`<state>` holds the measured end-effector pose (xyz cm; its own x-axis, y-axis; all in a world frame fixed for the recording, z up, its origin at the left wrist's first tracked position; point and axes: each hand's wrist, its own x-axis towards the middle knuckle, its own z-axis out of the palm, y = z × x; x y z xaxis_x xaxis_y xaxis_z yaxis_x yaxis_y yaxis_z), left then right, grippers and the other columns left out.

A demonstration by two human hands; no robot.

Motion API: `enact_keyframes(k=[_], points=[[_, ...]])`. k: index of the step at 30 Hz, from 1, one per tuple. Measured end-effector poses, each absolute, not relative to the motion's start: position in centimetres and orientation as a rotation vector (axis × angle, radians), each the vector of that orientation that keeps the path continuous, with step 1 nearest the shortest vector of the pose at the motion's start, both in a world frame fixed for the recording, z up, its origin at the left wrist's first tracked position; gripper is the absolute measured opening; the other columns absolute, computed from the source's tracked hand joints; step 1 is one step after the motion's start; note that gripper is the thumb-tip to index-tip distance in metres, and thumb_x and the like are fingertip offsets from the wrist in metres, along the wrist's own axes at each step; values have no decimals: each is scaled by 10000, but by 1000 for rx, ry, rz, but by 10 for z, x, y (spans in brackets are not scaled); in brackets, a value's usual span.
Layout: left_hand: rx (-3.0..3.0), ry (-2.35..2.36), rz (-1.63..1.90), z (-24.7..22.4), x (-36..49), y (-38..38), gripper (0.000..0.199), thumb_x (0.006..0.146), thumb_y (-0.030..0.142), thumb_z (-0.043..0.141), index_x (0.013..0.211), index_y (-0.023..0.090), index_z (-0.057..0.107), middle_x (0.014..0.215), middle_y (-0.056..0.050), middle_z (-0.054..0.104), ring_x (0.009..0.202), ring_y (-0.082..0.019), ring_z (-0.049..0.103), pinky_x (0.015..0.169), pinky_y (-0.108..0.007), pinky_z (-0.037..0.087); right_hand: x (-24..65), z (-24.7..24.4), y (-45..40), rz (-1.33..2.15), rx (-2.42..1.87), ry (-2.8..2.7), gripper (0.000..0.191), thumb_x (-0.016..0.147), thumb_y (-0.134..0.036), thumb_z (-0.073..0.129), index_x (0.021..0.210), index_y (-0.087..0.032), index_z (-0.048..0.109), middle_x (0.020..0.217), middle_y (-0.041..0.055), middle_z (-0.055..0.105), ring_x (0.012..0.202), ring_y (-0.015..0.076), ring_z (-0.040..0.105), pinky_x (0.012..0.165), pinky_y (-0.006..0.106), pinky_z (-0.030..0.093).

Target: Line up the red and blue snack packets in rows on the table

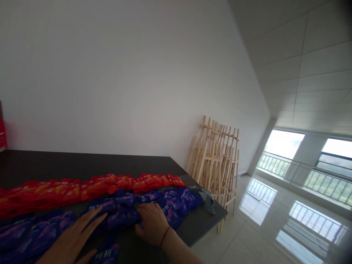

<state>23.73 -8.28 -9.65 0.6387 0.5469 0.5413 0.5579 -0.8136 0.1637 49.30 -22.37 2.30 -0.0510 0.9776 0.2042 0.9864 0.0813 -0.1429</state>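
Blue-purple printed packets (125, 216) lie in an overlapping row along the near part of the dark table. My left hand (75, 236) stretches over this row at the lower left, fingers long and spread, touching the packets. To its right, my right hand (154, 222), with a red string on the wrist, has its fingers bent down and its thumb apart below, at the edge of a blue packet in the middle of the row. Its fingertips are partly hidden. One loose blue packet (106, 255) with white lettering lies nearer me, between the hands.
Behind the blue row runs a long row of red-orange packets (96, 185). A crumpled grey cloth (207, 201) lies by the right edge of the dark table (90, 161). Wooden easels (214, 157) lean against the white wall beyond. A red box (2, 135) stands far left.
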Motion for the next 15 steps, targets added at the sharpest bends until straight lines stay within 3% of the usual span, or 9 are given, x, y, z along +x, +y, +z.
enact_keyframes(k=[2,5,7,9,12,15], points=[[-2827,-1048,-779,-73,248,-72,736,804,411,612,1527,290,543,1680,-95,406,1525,-411,388,1131,-577,481,479,24,-197,17,-1893,-2038,616,920,-416,610,1484,-176,544,1550,132,540,1409,307,502,1156,493,423],[-2763,-1212,-599,-70,270,-71,706,825,360,608,1526,334,533,1690,-88,389,1535,-481,327,1111,-687,436,459,13,-163,113,-1887,-1929,736,916,-475,633,1563,-178,448,1652,139,411,1505,361,372,1176,589,383],[-2728,-1218,-519,-77,280,-74,634,878,302,569,1510,339,551,1666,-91,433,1519,-476,362,1118,-678,428,449,0,-152,160,-1901,-1869,662,937,-458,606,1529,-186,491,1624,131,452,1500,378,369,1159,610,394],[-2697,-1195,-492,-80,286,-77,595,914,232,523,1498,338,565,1651,-95,458,1506,-458,394,1113,-647,447,441,-12,-151,132,-1890,-1808,521,944,-392,596,1422,-184,581,1509,123,566,1444,350,437,1141,555,427],[-2716,-1209,-426,-69,288,-79,646,898,136,530,1500,371,548,1643,-84,473,1499,-446,411,1106,-613,469,434,-22,-157,9,-1896,-1680,303,922,-288,612,1203,-180,650,1288,116,660,1280,286,556,1060,454,490],[-2748,-1257,-349,-49,290,-82,706,884,60,510,1511,384,519,1644,-74,474,1514,-433,391,1119,-571,473,432,-24,-160,-43,-1922,-1617,207,909,-253,621,1105,-188,638,1198,109,655,1172,267,594,984,435,517]])
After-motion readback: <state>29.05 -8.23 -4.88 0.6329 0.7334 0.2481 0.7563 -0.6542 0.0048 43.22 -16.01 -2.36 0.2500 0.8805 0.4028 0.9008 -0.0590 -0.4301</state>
